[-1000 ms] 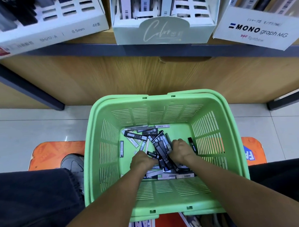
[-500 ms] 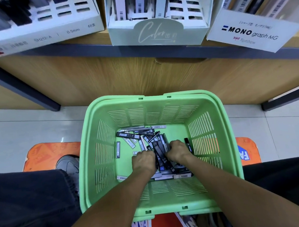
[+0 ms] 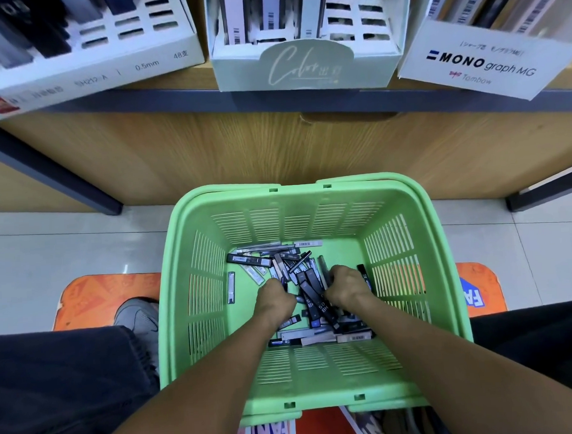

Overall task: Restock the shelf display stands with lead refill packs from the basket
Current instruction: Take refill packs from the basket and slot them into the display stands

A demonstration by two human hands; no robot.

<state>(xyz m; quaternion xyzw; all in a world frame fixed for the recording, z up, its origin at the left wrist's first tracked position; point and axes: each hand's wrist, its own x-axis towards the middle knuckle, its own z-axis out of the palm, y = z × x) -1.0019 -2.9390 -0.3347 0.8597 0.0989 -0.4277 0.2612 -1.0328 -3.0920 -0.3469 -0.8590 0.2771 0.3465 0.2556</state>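
A green plastic basket [image 3: 196, 286] stands on the floor in front of me, with several black and grey lead refill packs [image 3: 247, 259] loose on its bottom. Both my hands are down in the pile. My left hand [image 3: 275, 299] has its fingers curled into the packs. My right hand [image 3: 346, 286] curls round a bundle of black HB 0.5 packs [image 3: 314, 302] that lies between the two hands. The fingertips are hidden under the backs of the hands. On the shelf above stand a white 0.5mm display stand [image 3: 91, 71], a pale green Color stand [image 3: 304, 68] and a Mono graph stand [image 3: 481, 64].
A wooden panel [image 3: 242, 146] closes the shelf unit below the dark shelf edge. An orange mat [image 3: 101, 297] lies under the basket on pale floor tiles. My grey shoe [image 3: 136, 315] and dark trouser legs flank the basket. One pack [image 3: 231, 286] lies apart by the left wall.
My left hand has slid a little to the right, closing in on the bundle by my right hand. The view has shifted slightly.
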